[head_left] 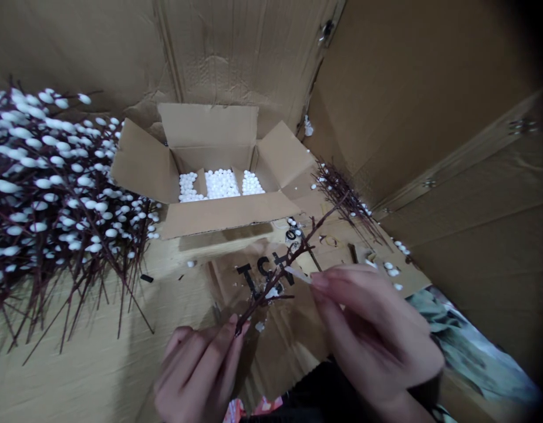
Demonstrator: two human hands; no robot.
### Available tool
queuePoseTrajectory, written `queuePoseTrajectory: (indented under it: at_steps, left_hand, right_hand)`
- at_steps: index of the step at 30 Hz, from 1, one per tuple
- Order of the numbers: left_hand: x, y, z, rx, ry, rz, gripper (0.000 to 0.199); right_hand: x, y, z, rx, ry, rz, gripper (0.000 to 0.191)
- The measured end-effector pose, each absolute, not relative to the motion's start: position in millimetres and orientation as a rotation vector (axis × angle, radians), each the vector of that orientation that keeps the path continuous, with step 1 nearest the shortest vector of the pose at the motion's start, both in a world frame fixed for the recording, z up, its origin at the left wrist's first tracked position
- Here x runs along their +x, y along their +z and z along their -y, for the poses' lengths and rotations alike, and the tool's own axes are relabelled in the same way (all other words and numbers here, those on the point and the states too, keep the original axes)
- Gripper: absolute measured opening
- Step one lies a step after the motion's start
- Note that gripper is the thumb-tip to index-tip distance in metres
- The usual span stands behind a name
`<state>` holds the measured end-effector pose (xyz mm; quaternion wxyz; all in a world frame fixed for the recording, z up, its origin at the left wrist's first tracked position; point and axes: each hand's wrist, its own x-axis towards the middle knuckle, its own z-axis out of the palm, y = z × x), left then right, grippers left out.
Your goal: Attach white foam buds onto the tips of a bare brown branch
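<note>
My left hand [201, 373] is closed round the lower end of a dark brown branching twig [271, 285], which slants up to the right above the cardboard. My right hand [372, 329] pinches a thin, whitish translucent stick [299, 274] between thumb and fingertips. The stick's tip lies at the twig's middle, touching or very close to it; I cannot tell which. No white beads show on this twig. Beneath it, white smears of residue [272, 292] mark the printed cardboard sheet [293, 335].
An open cardboard box [227, 214] holds many white oval beads [222, 183]. Left stands a thick bunch of bead-tipped twigs [68, 194]. Bare twigs [344, 191] lie in a pile at right, near loose white beads [390, 268] and greenish cloth [465, 346]. Cardboard walls [429, 100] enclose the back and right.
</note>
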<state>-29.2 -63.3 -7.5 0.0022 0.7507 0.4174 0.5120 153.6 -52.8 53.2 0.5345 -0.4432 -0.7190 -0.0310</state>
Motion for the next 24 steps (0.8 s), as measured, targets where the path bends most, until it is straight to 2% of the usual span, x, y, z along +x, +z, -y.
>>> queuePoseTrajectory:
  at_steps: [4, 14, 24]
  left_hand:
    - [-29.5, -7.1, 63.3, 2.365, 1.614, -1.304, 0.014]
    - [-30.9, -11.0, 64.4, 2.313, 1.665, -1.29, 0.016]
    - [-28.9, -5.6, 63.3, 2.293, 1.679, -1.313, 0.014]
  right_hand:
    - [149.5, 55.7, 45.6, -1.002, -0.019, 1.735, 0.029]
    - [155.5, 51.5, 47.3, -1.019, -0.236, 1.771, 0.028]
    - [154.0, 55.6, 49.7, -1.012, -0.044, 1.622, 0.032]
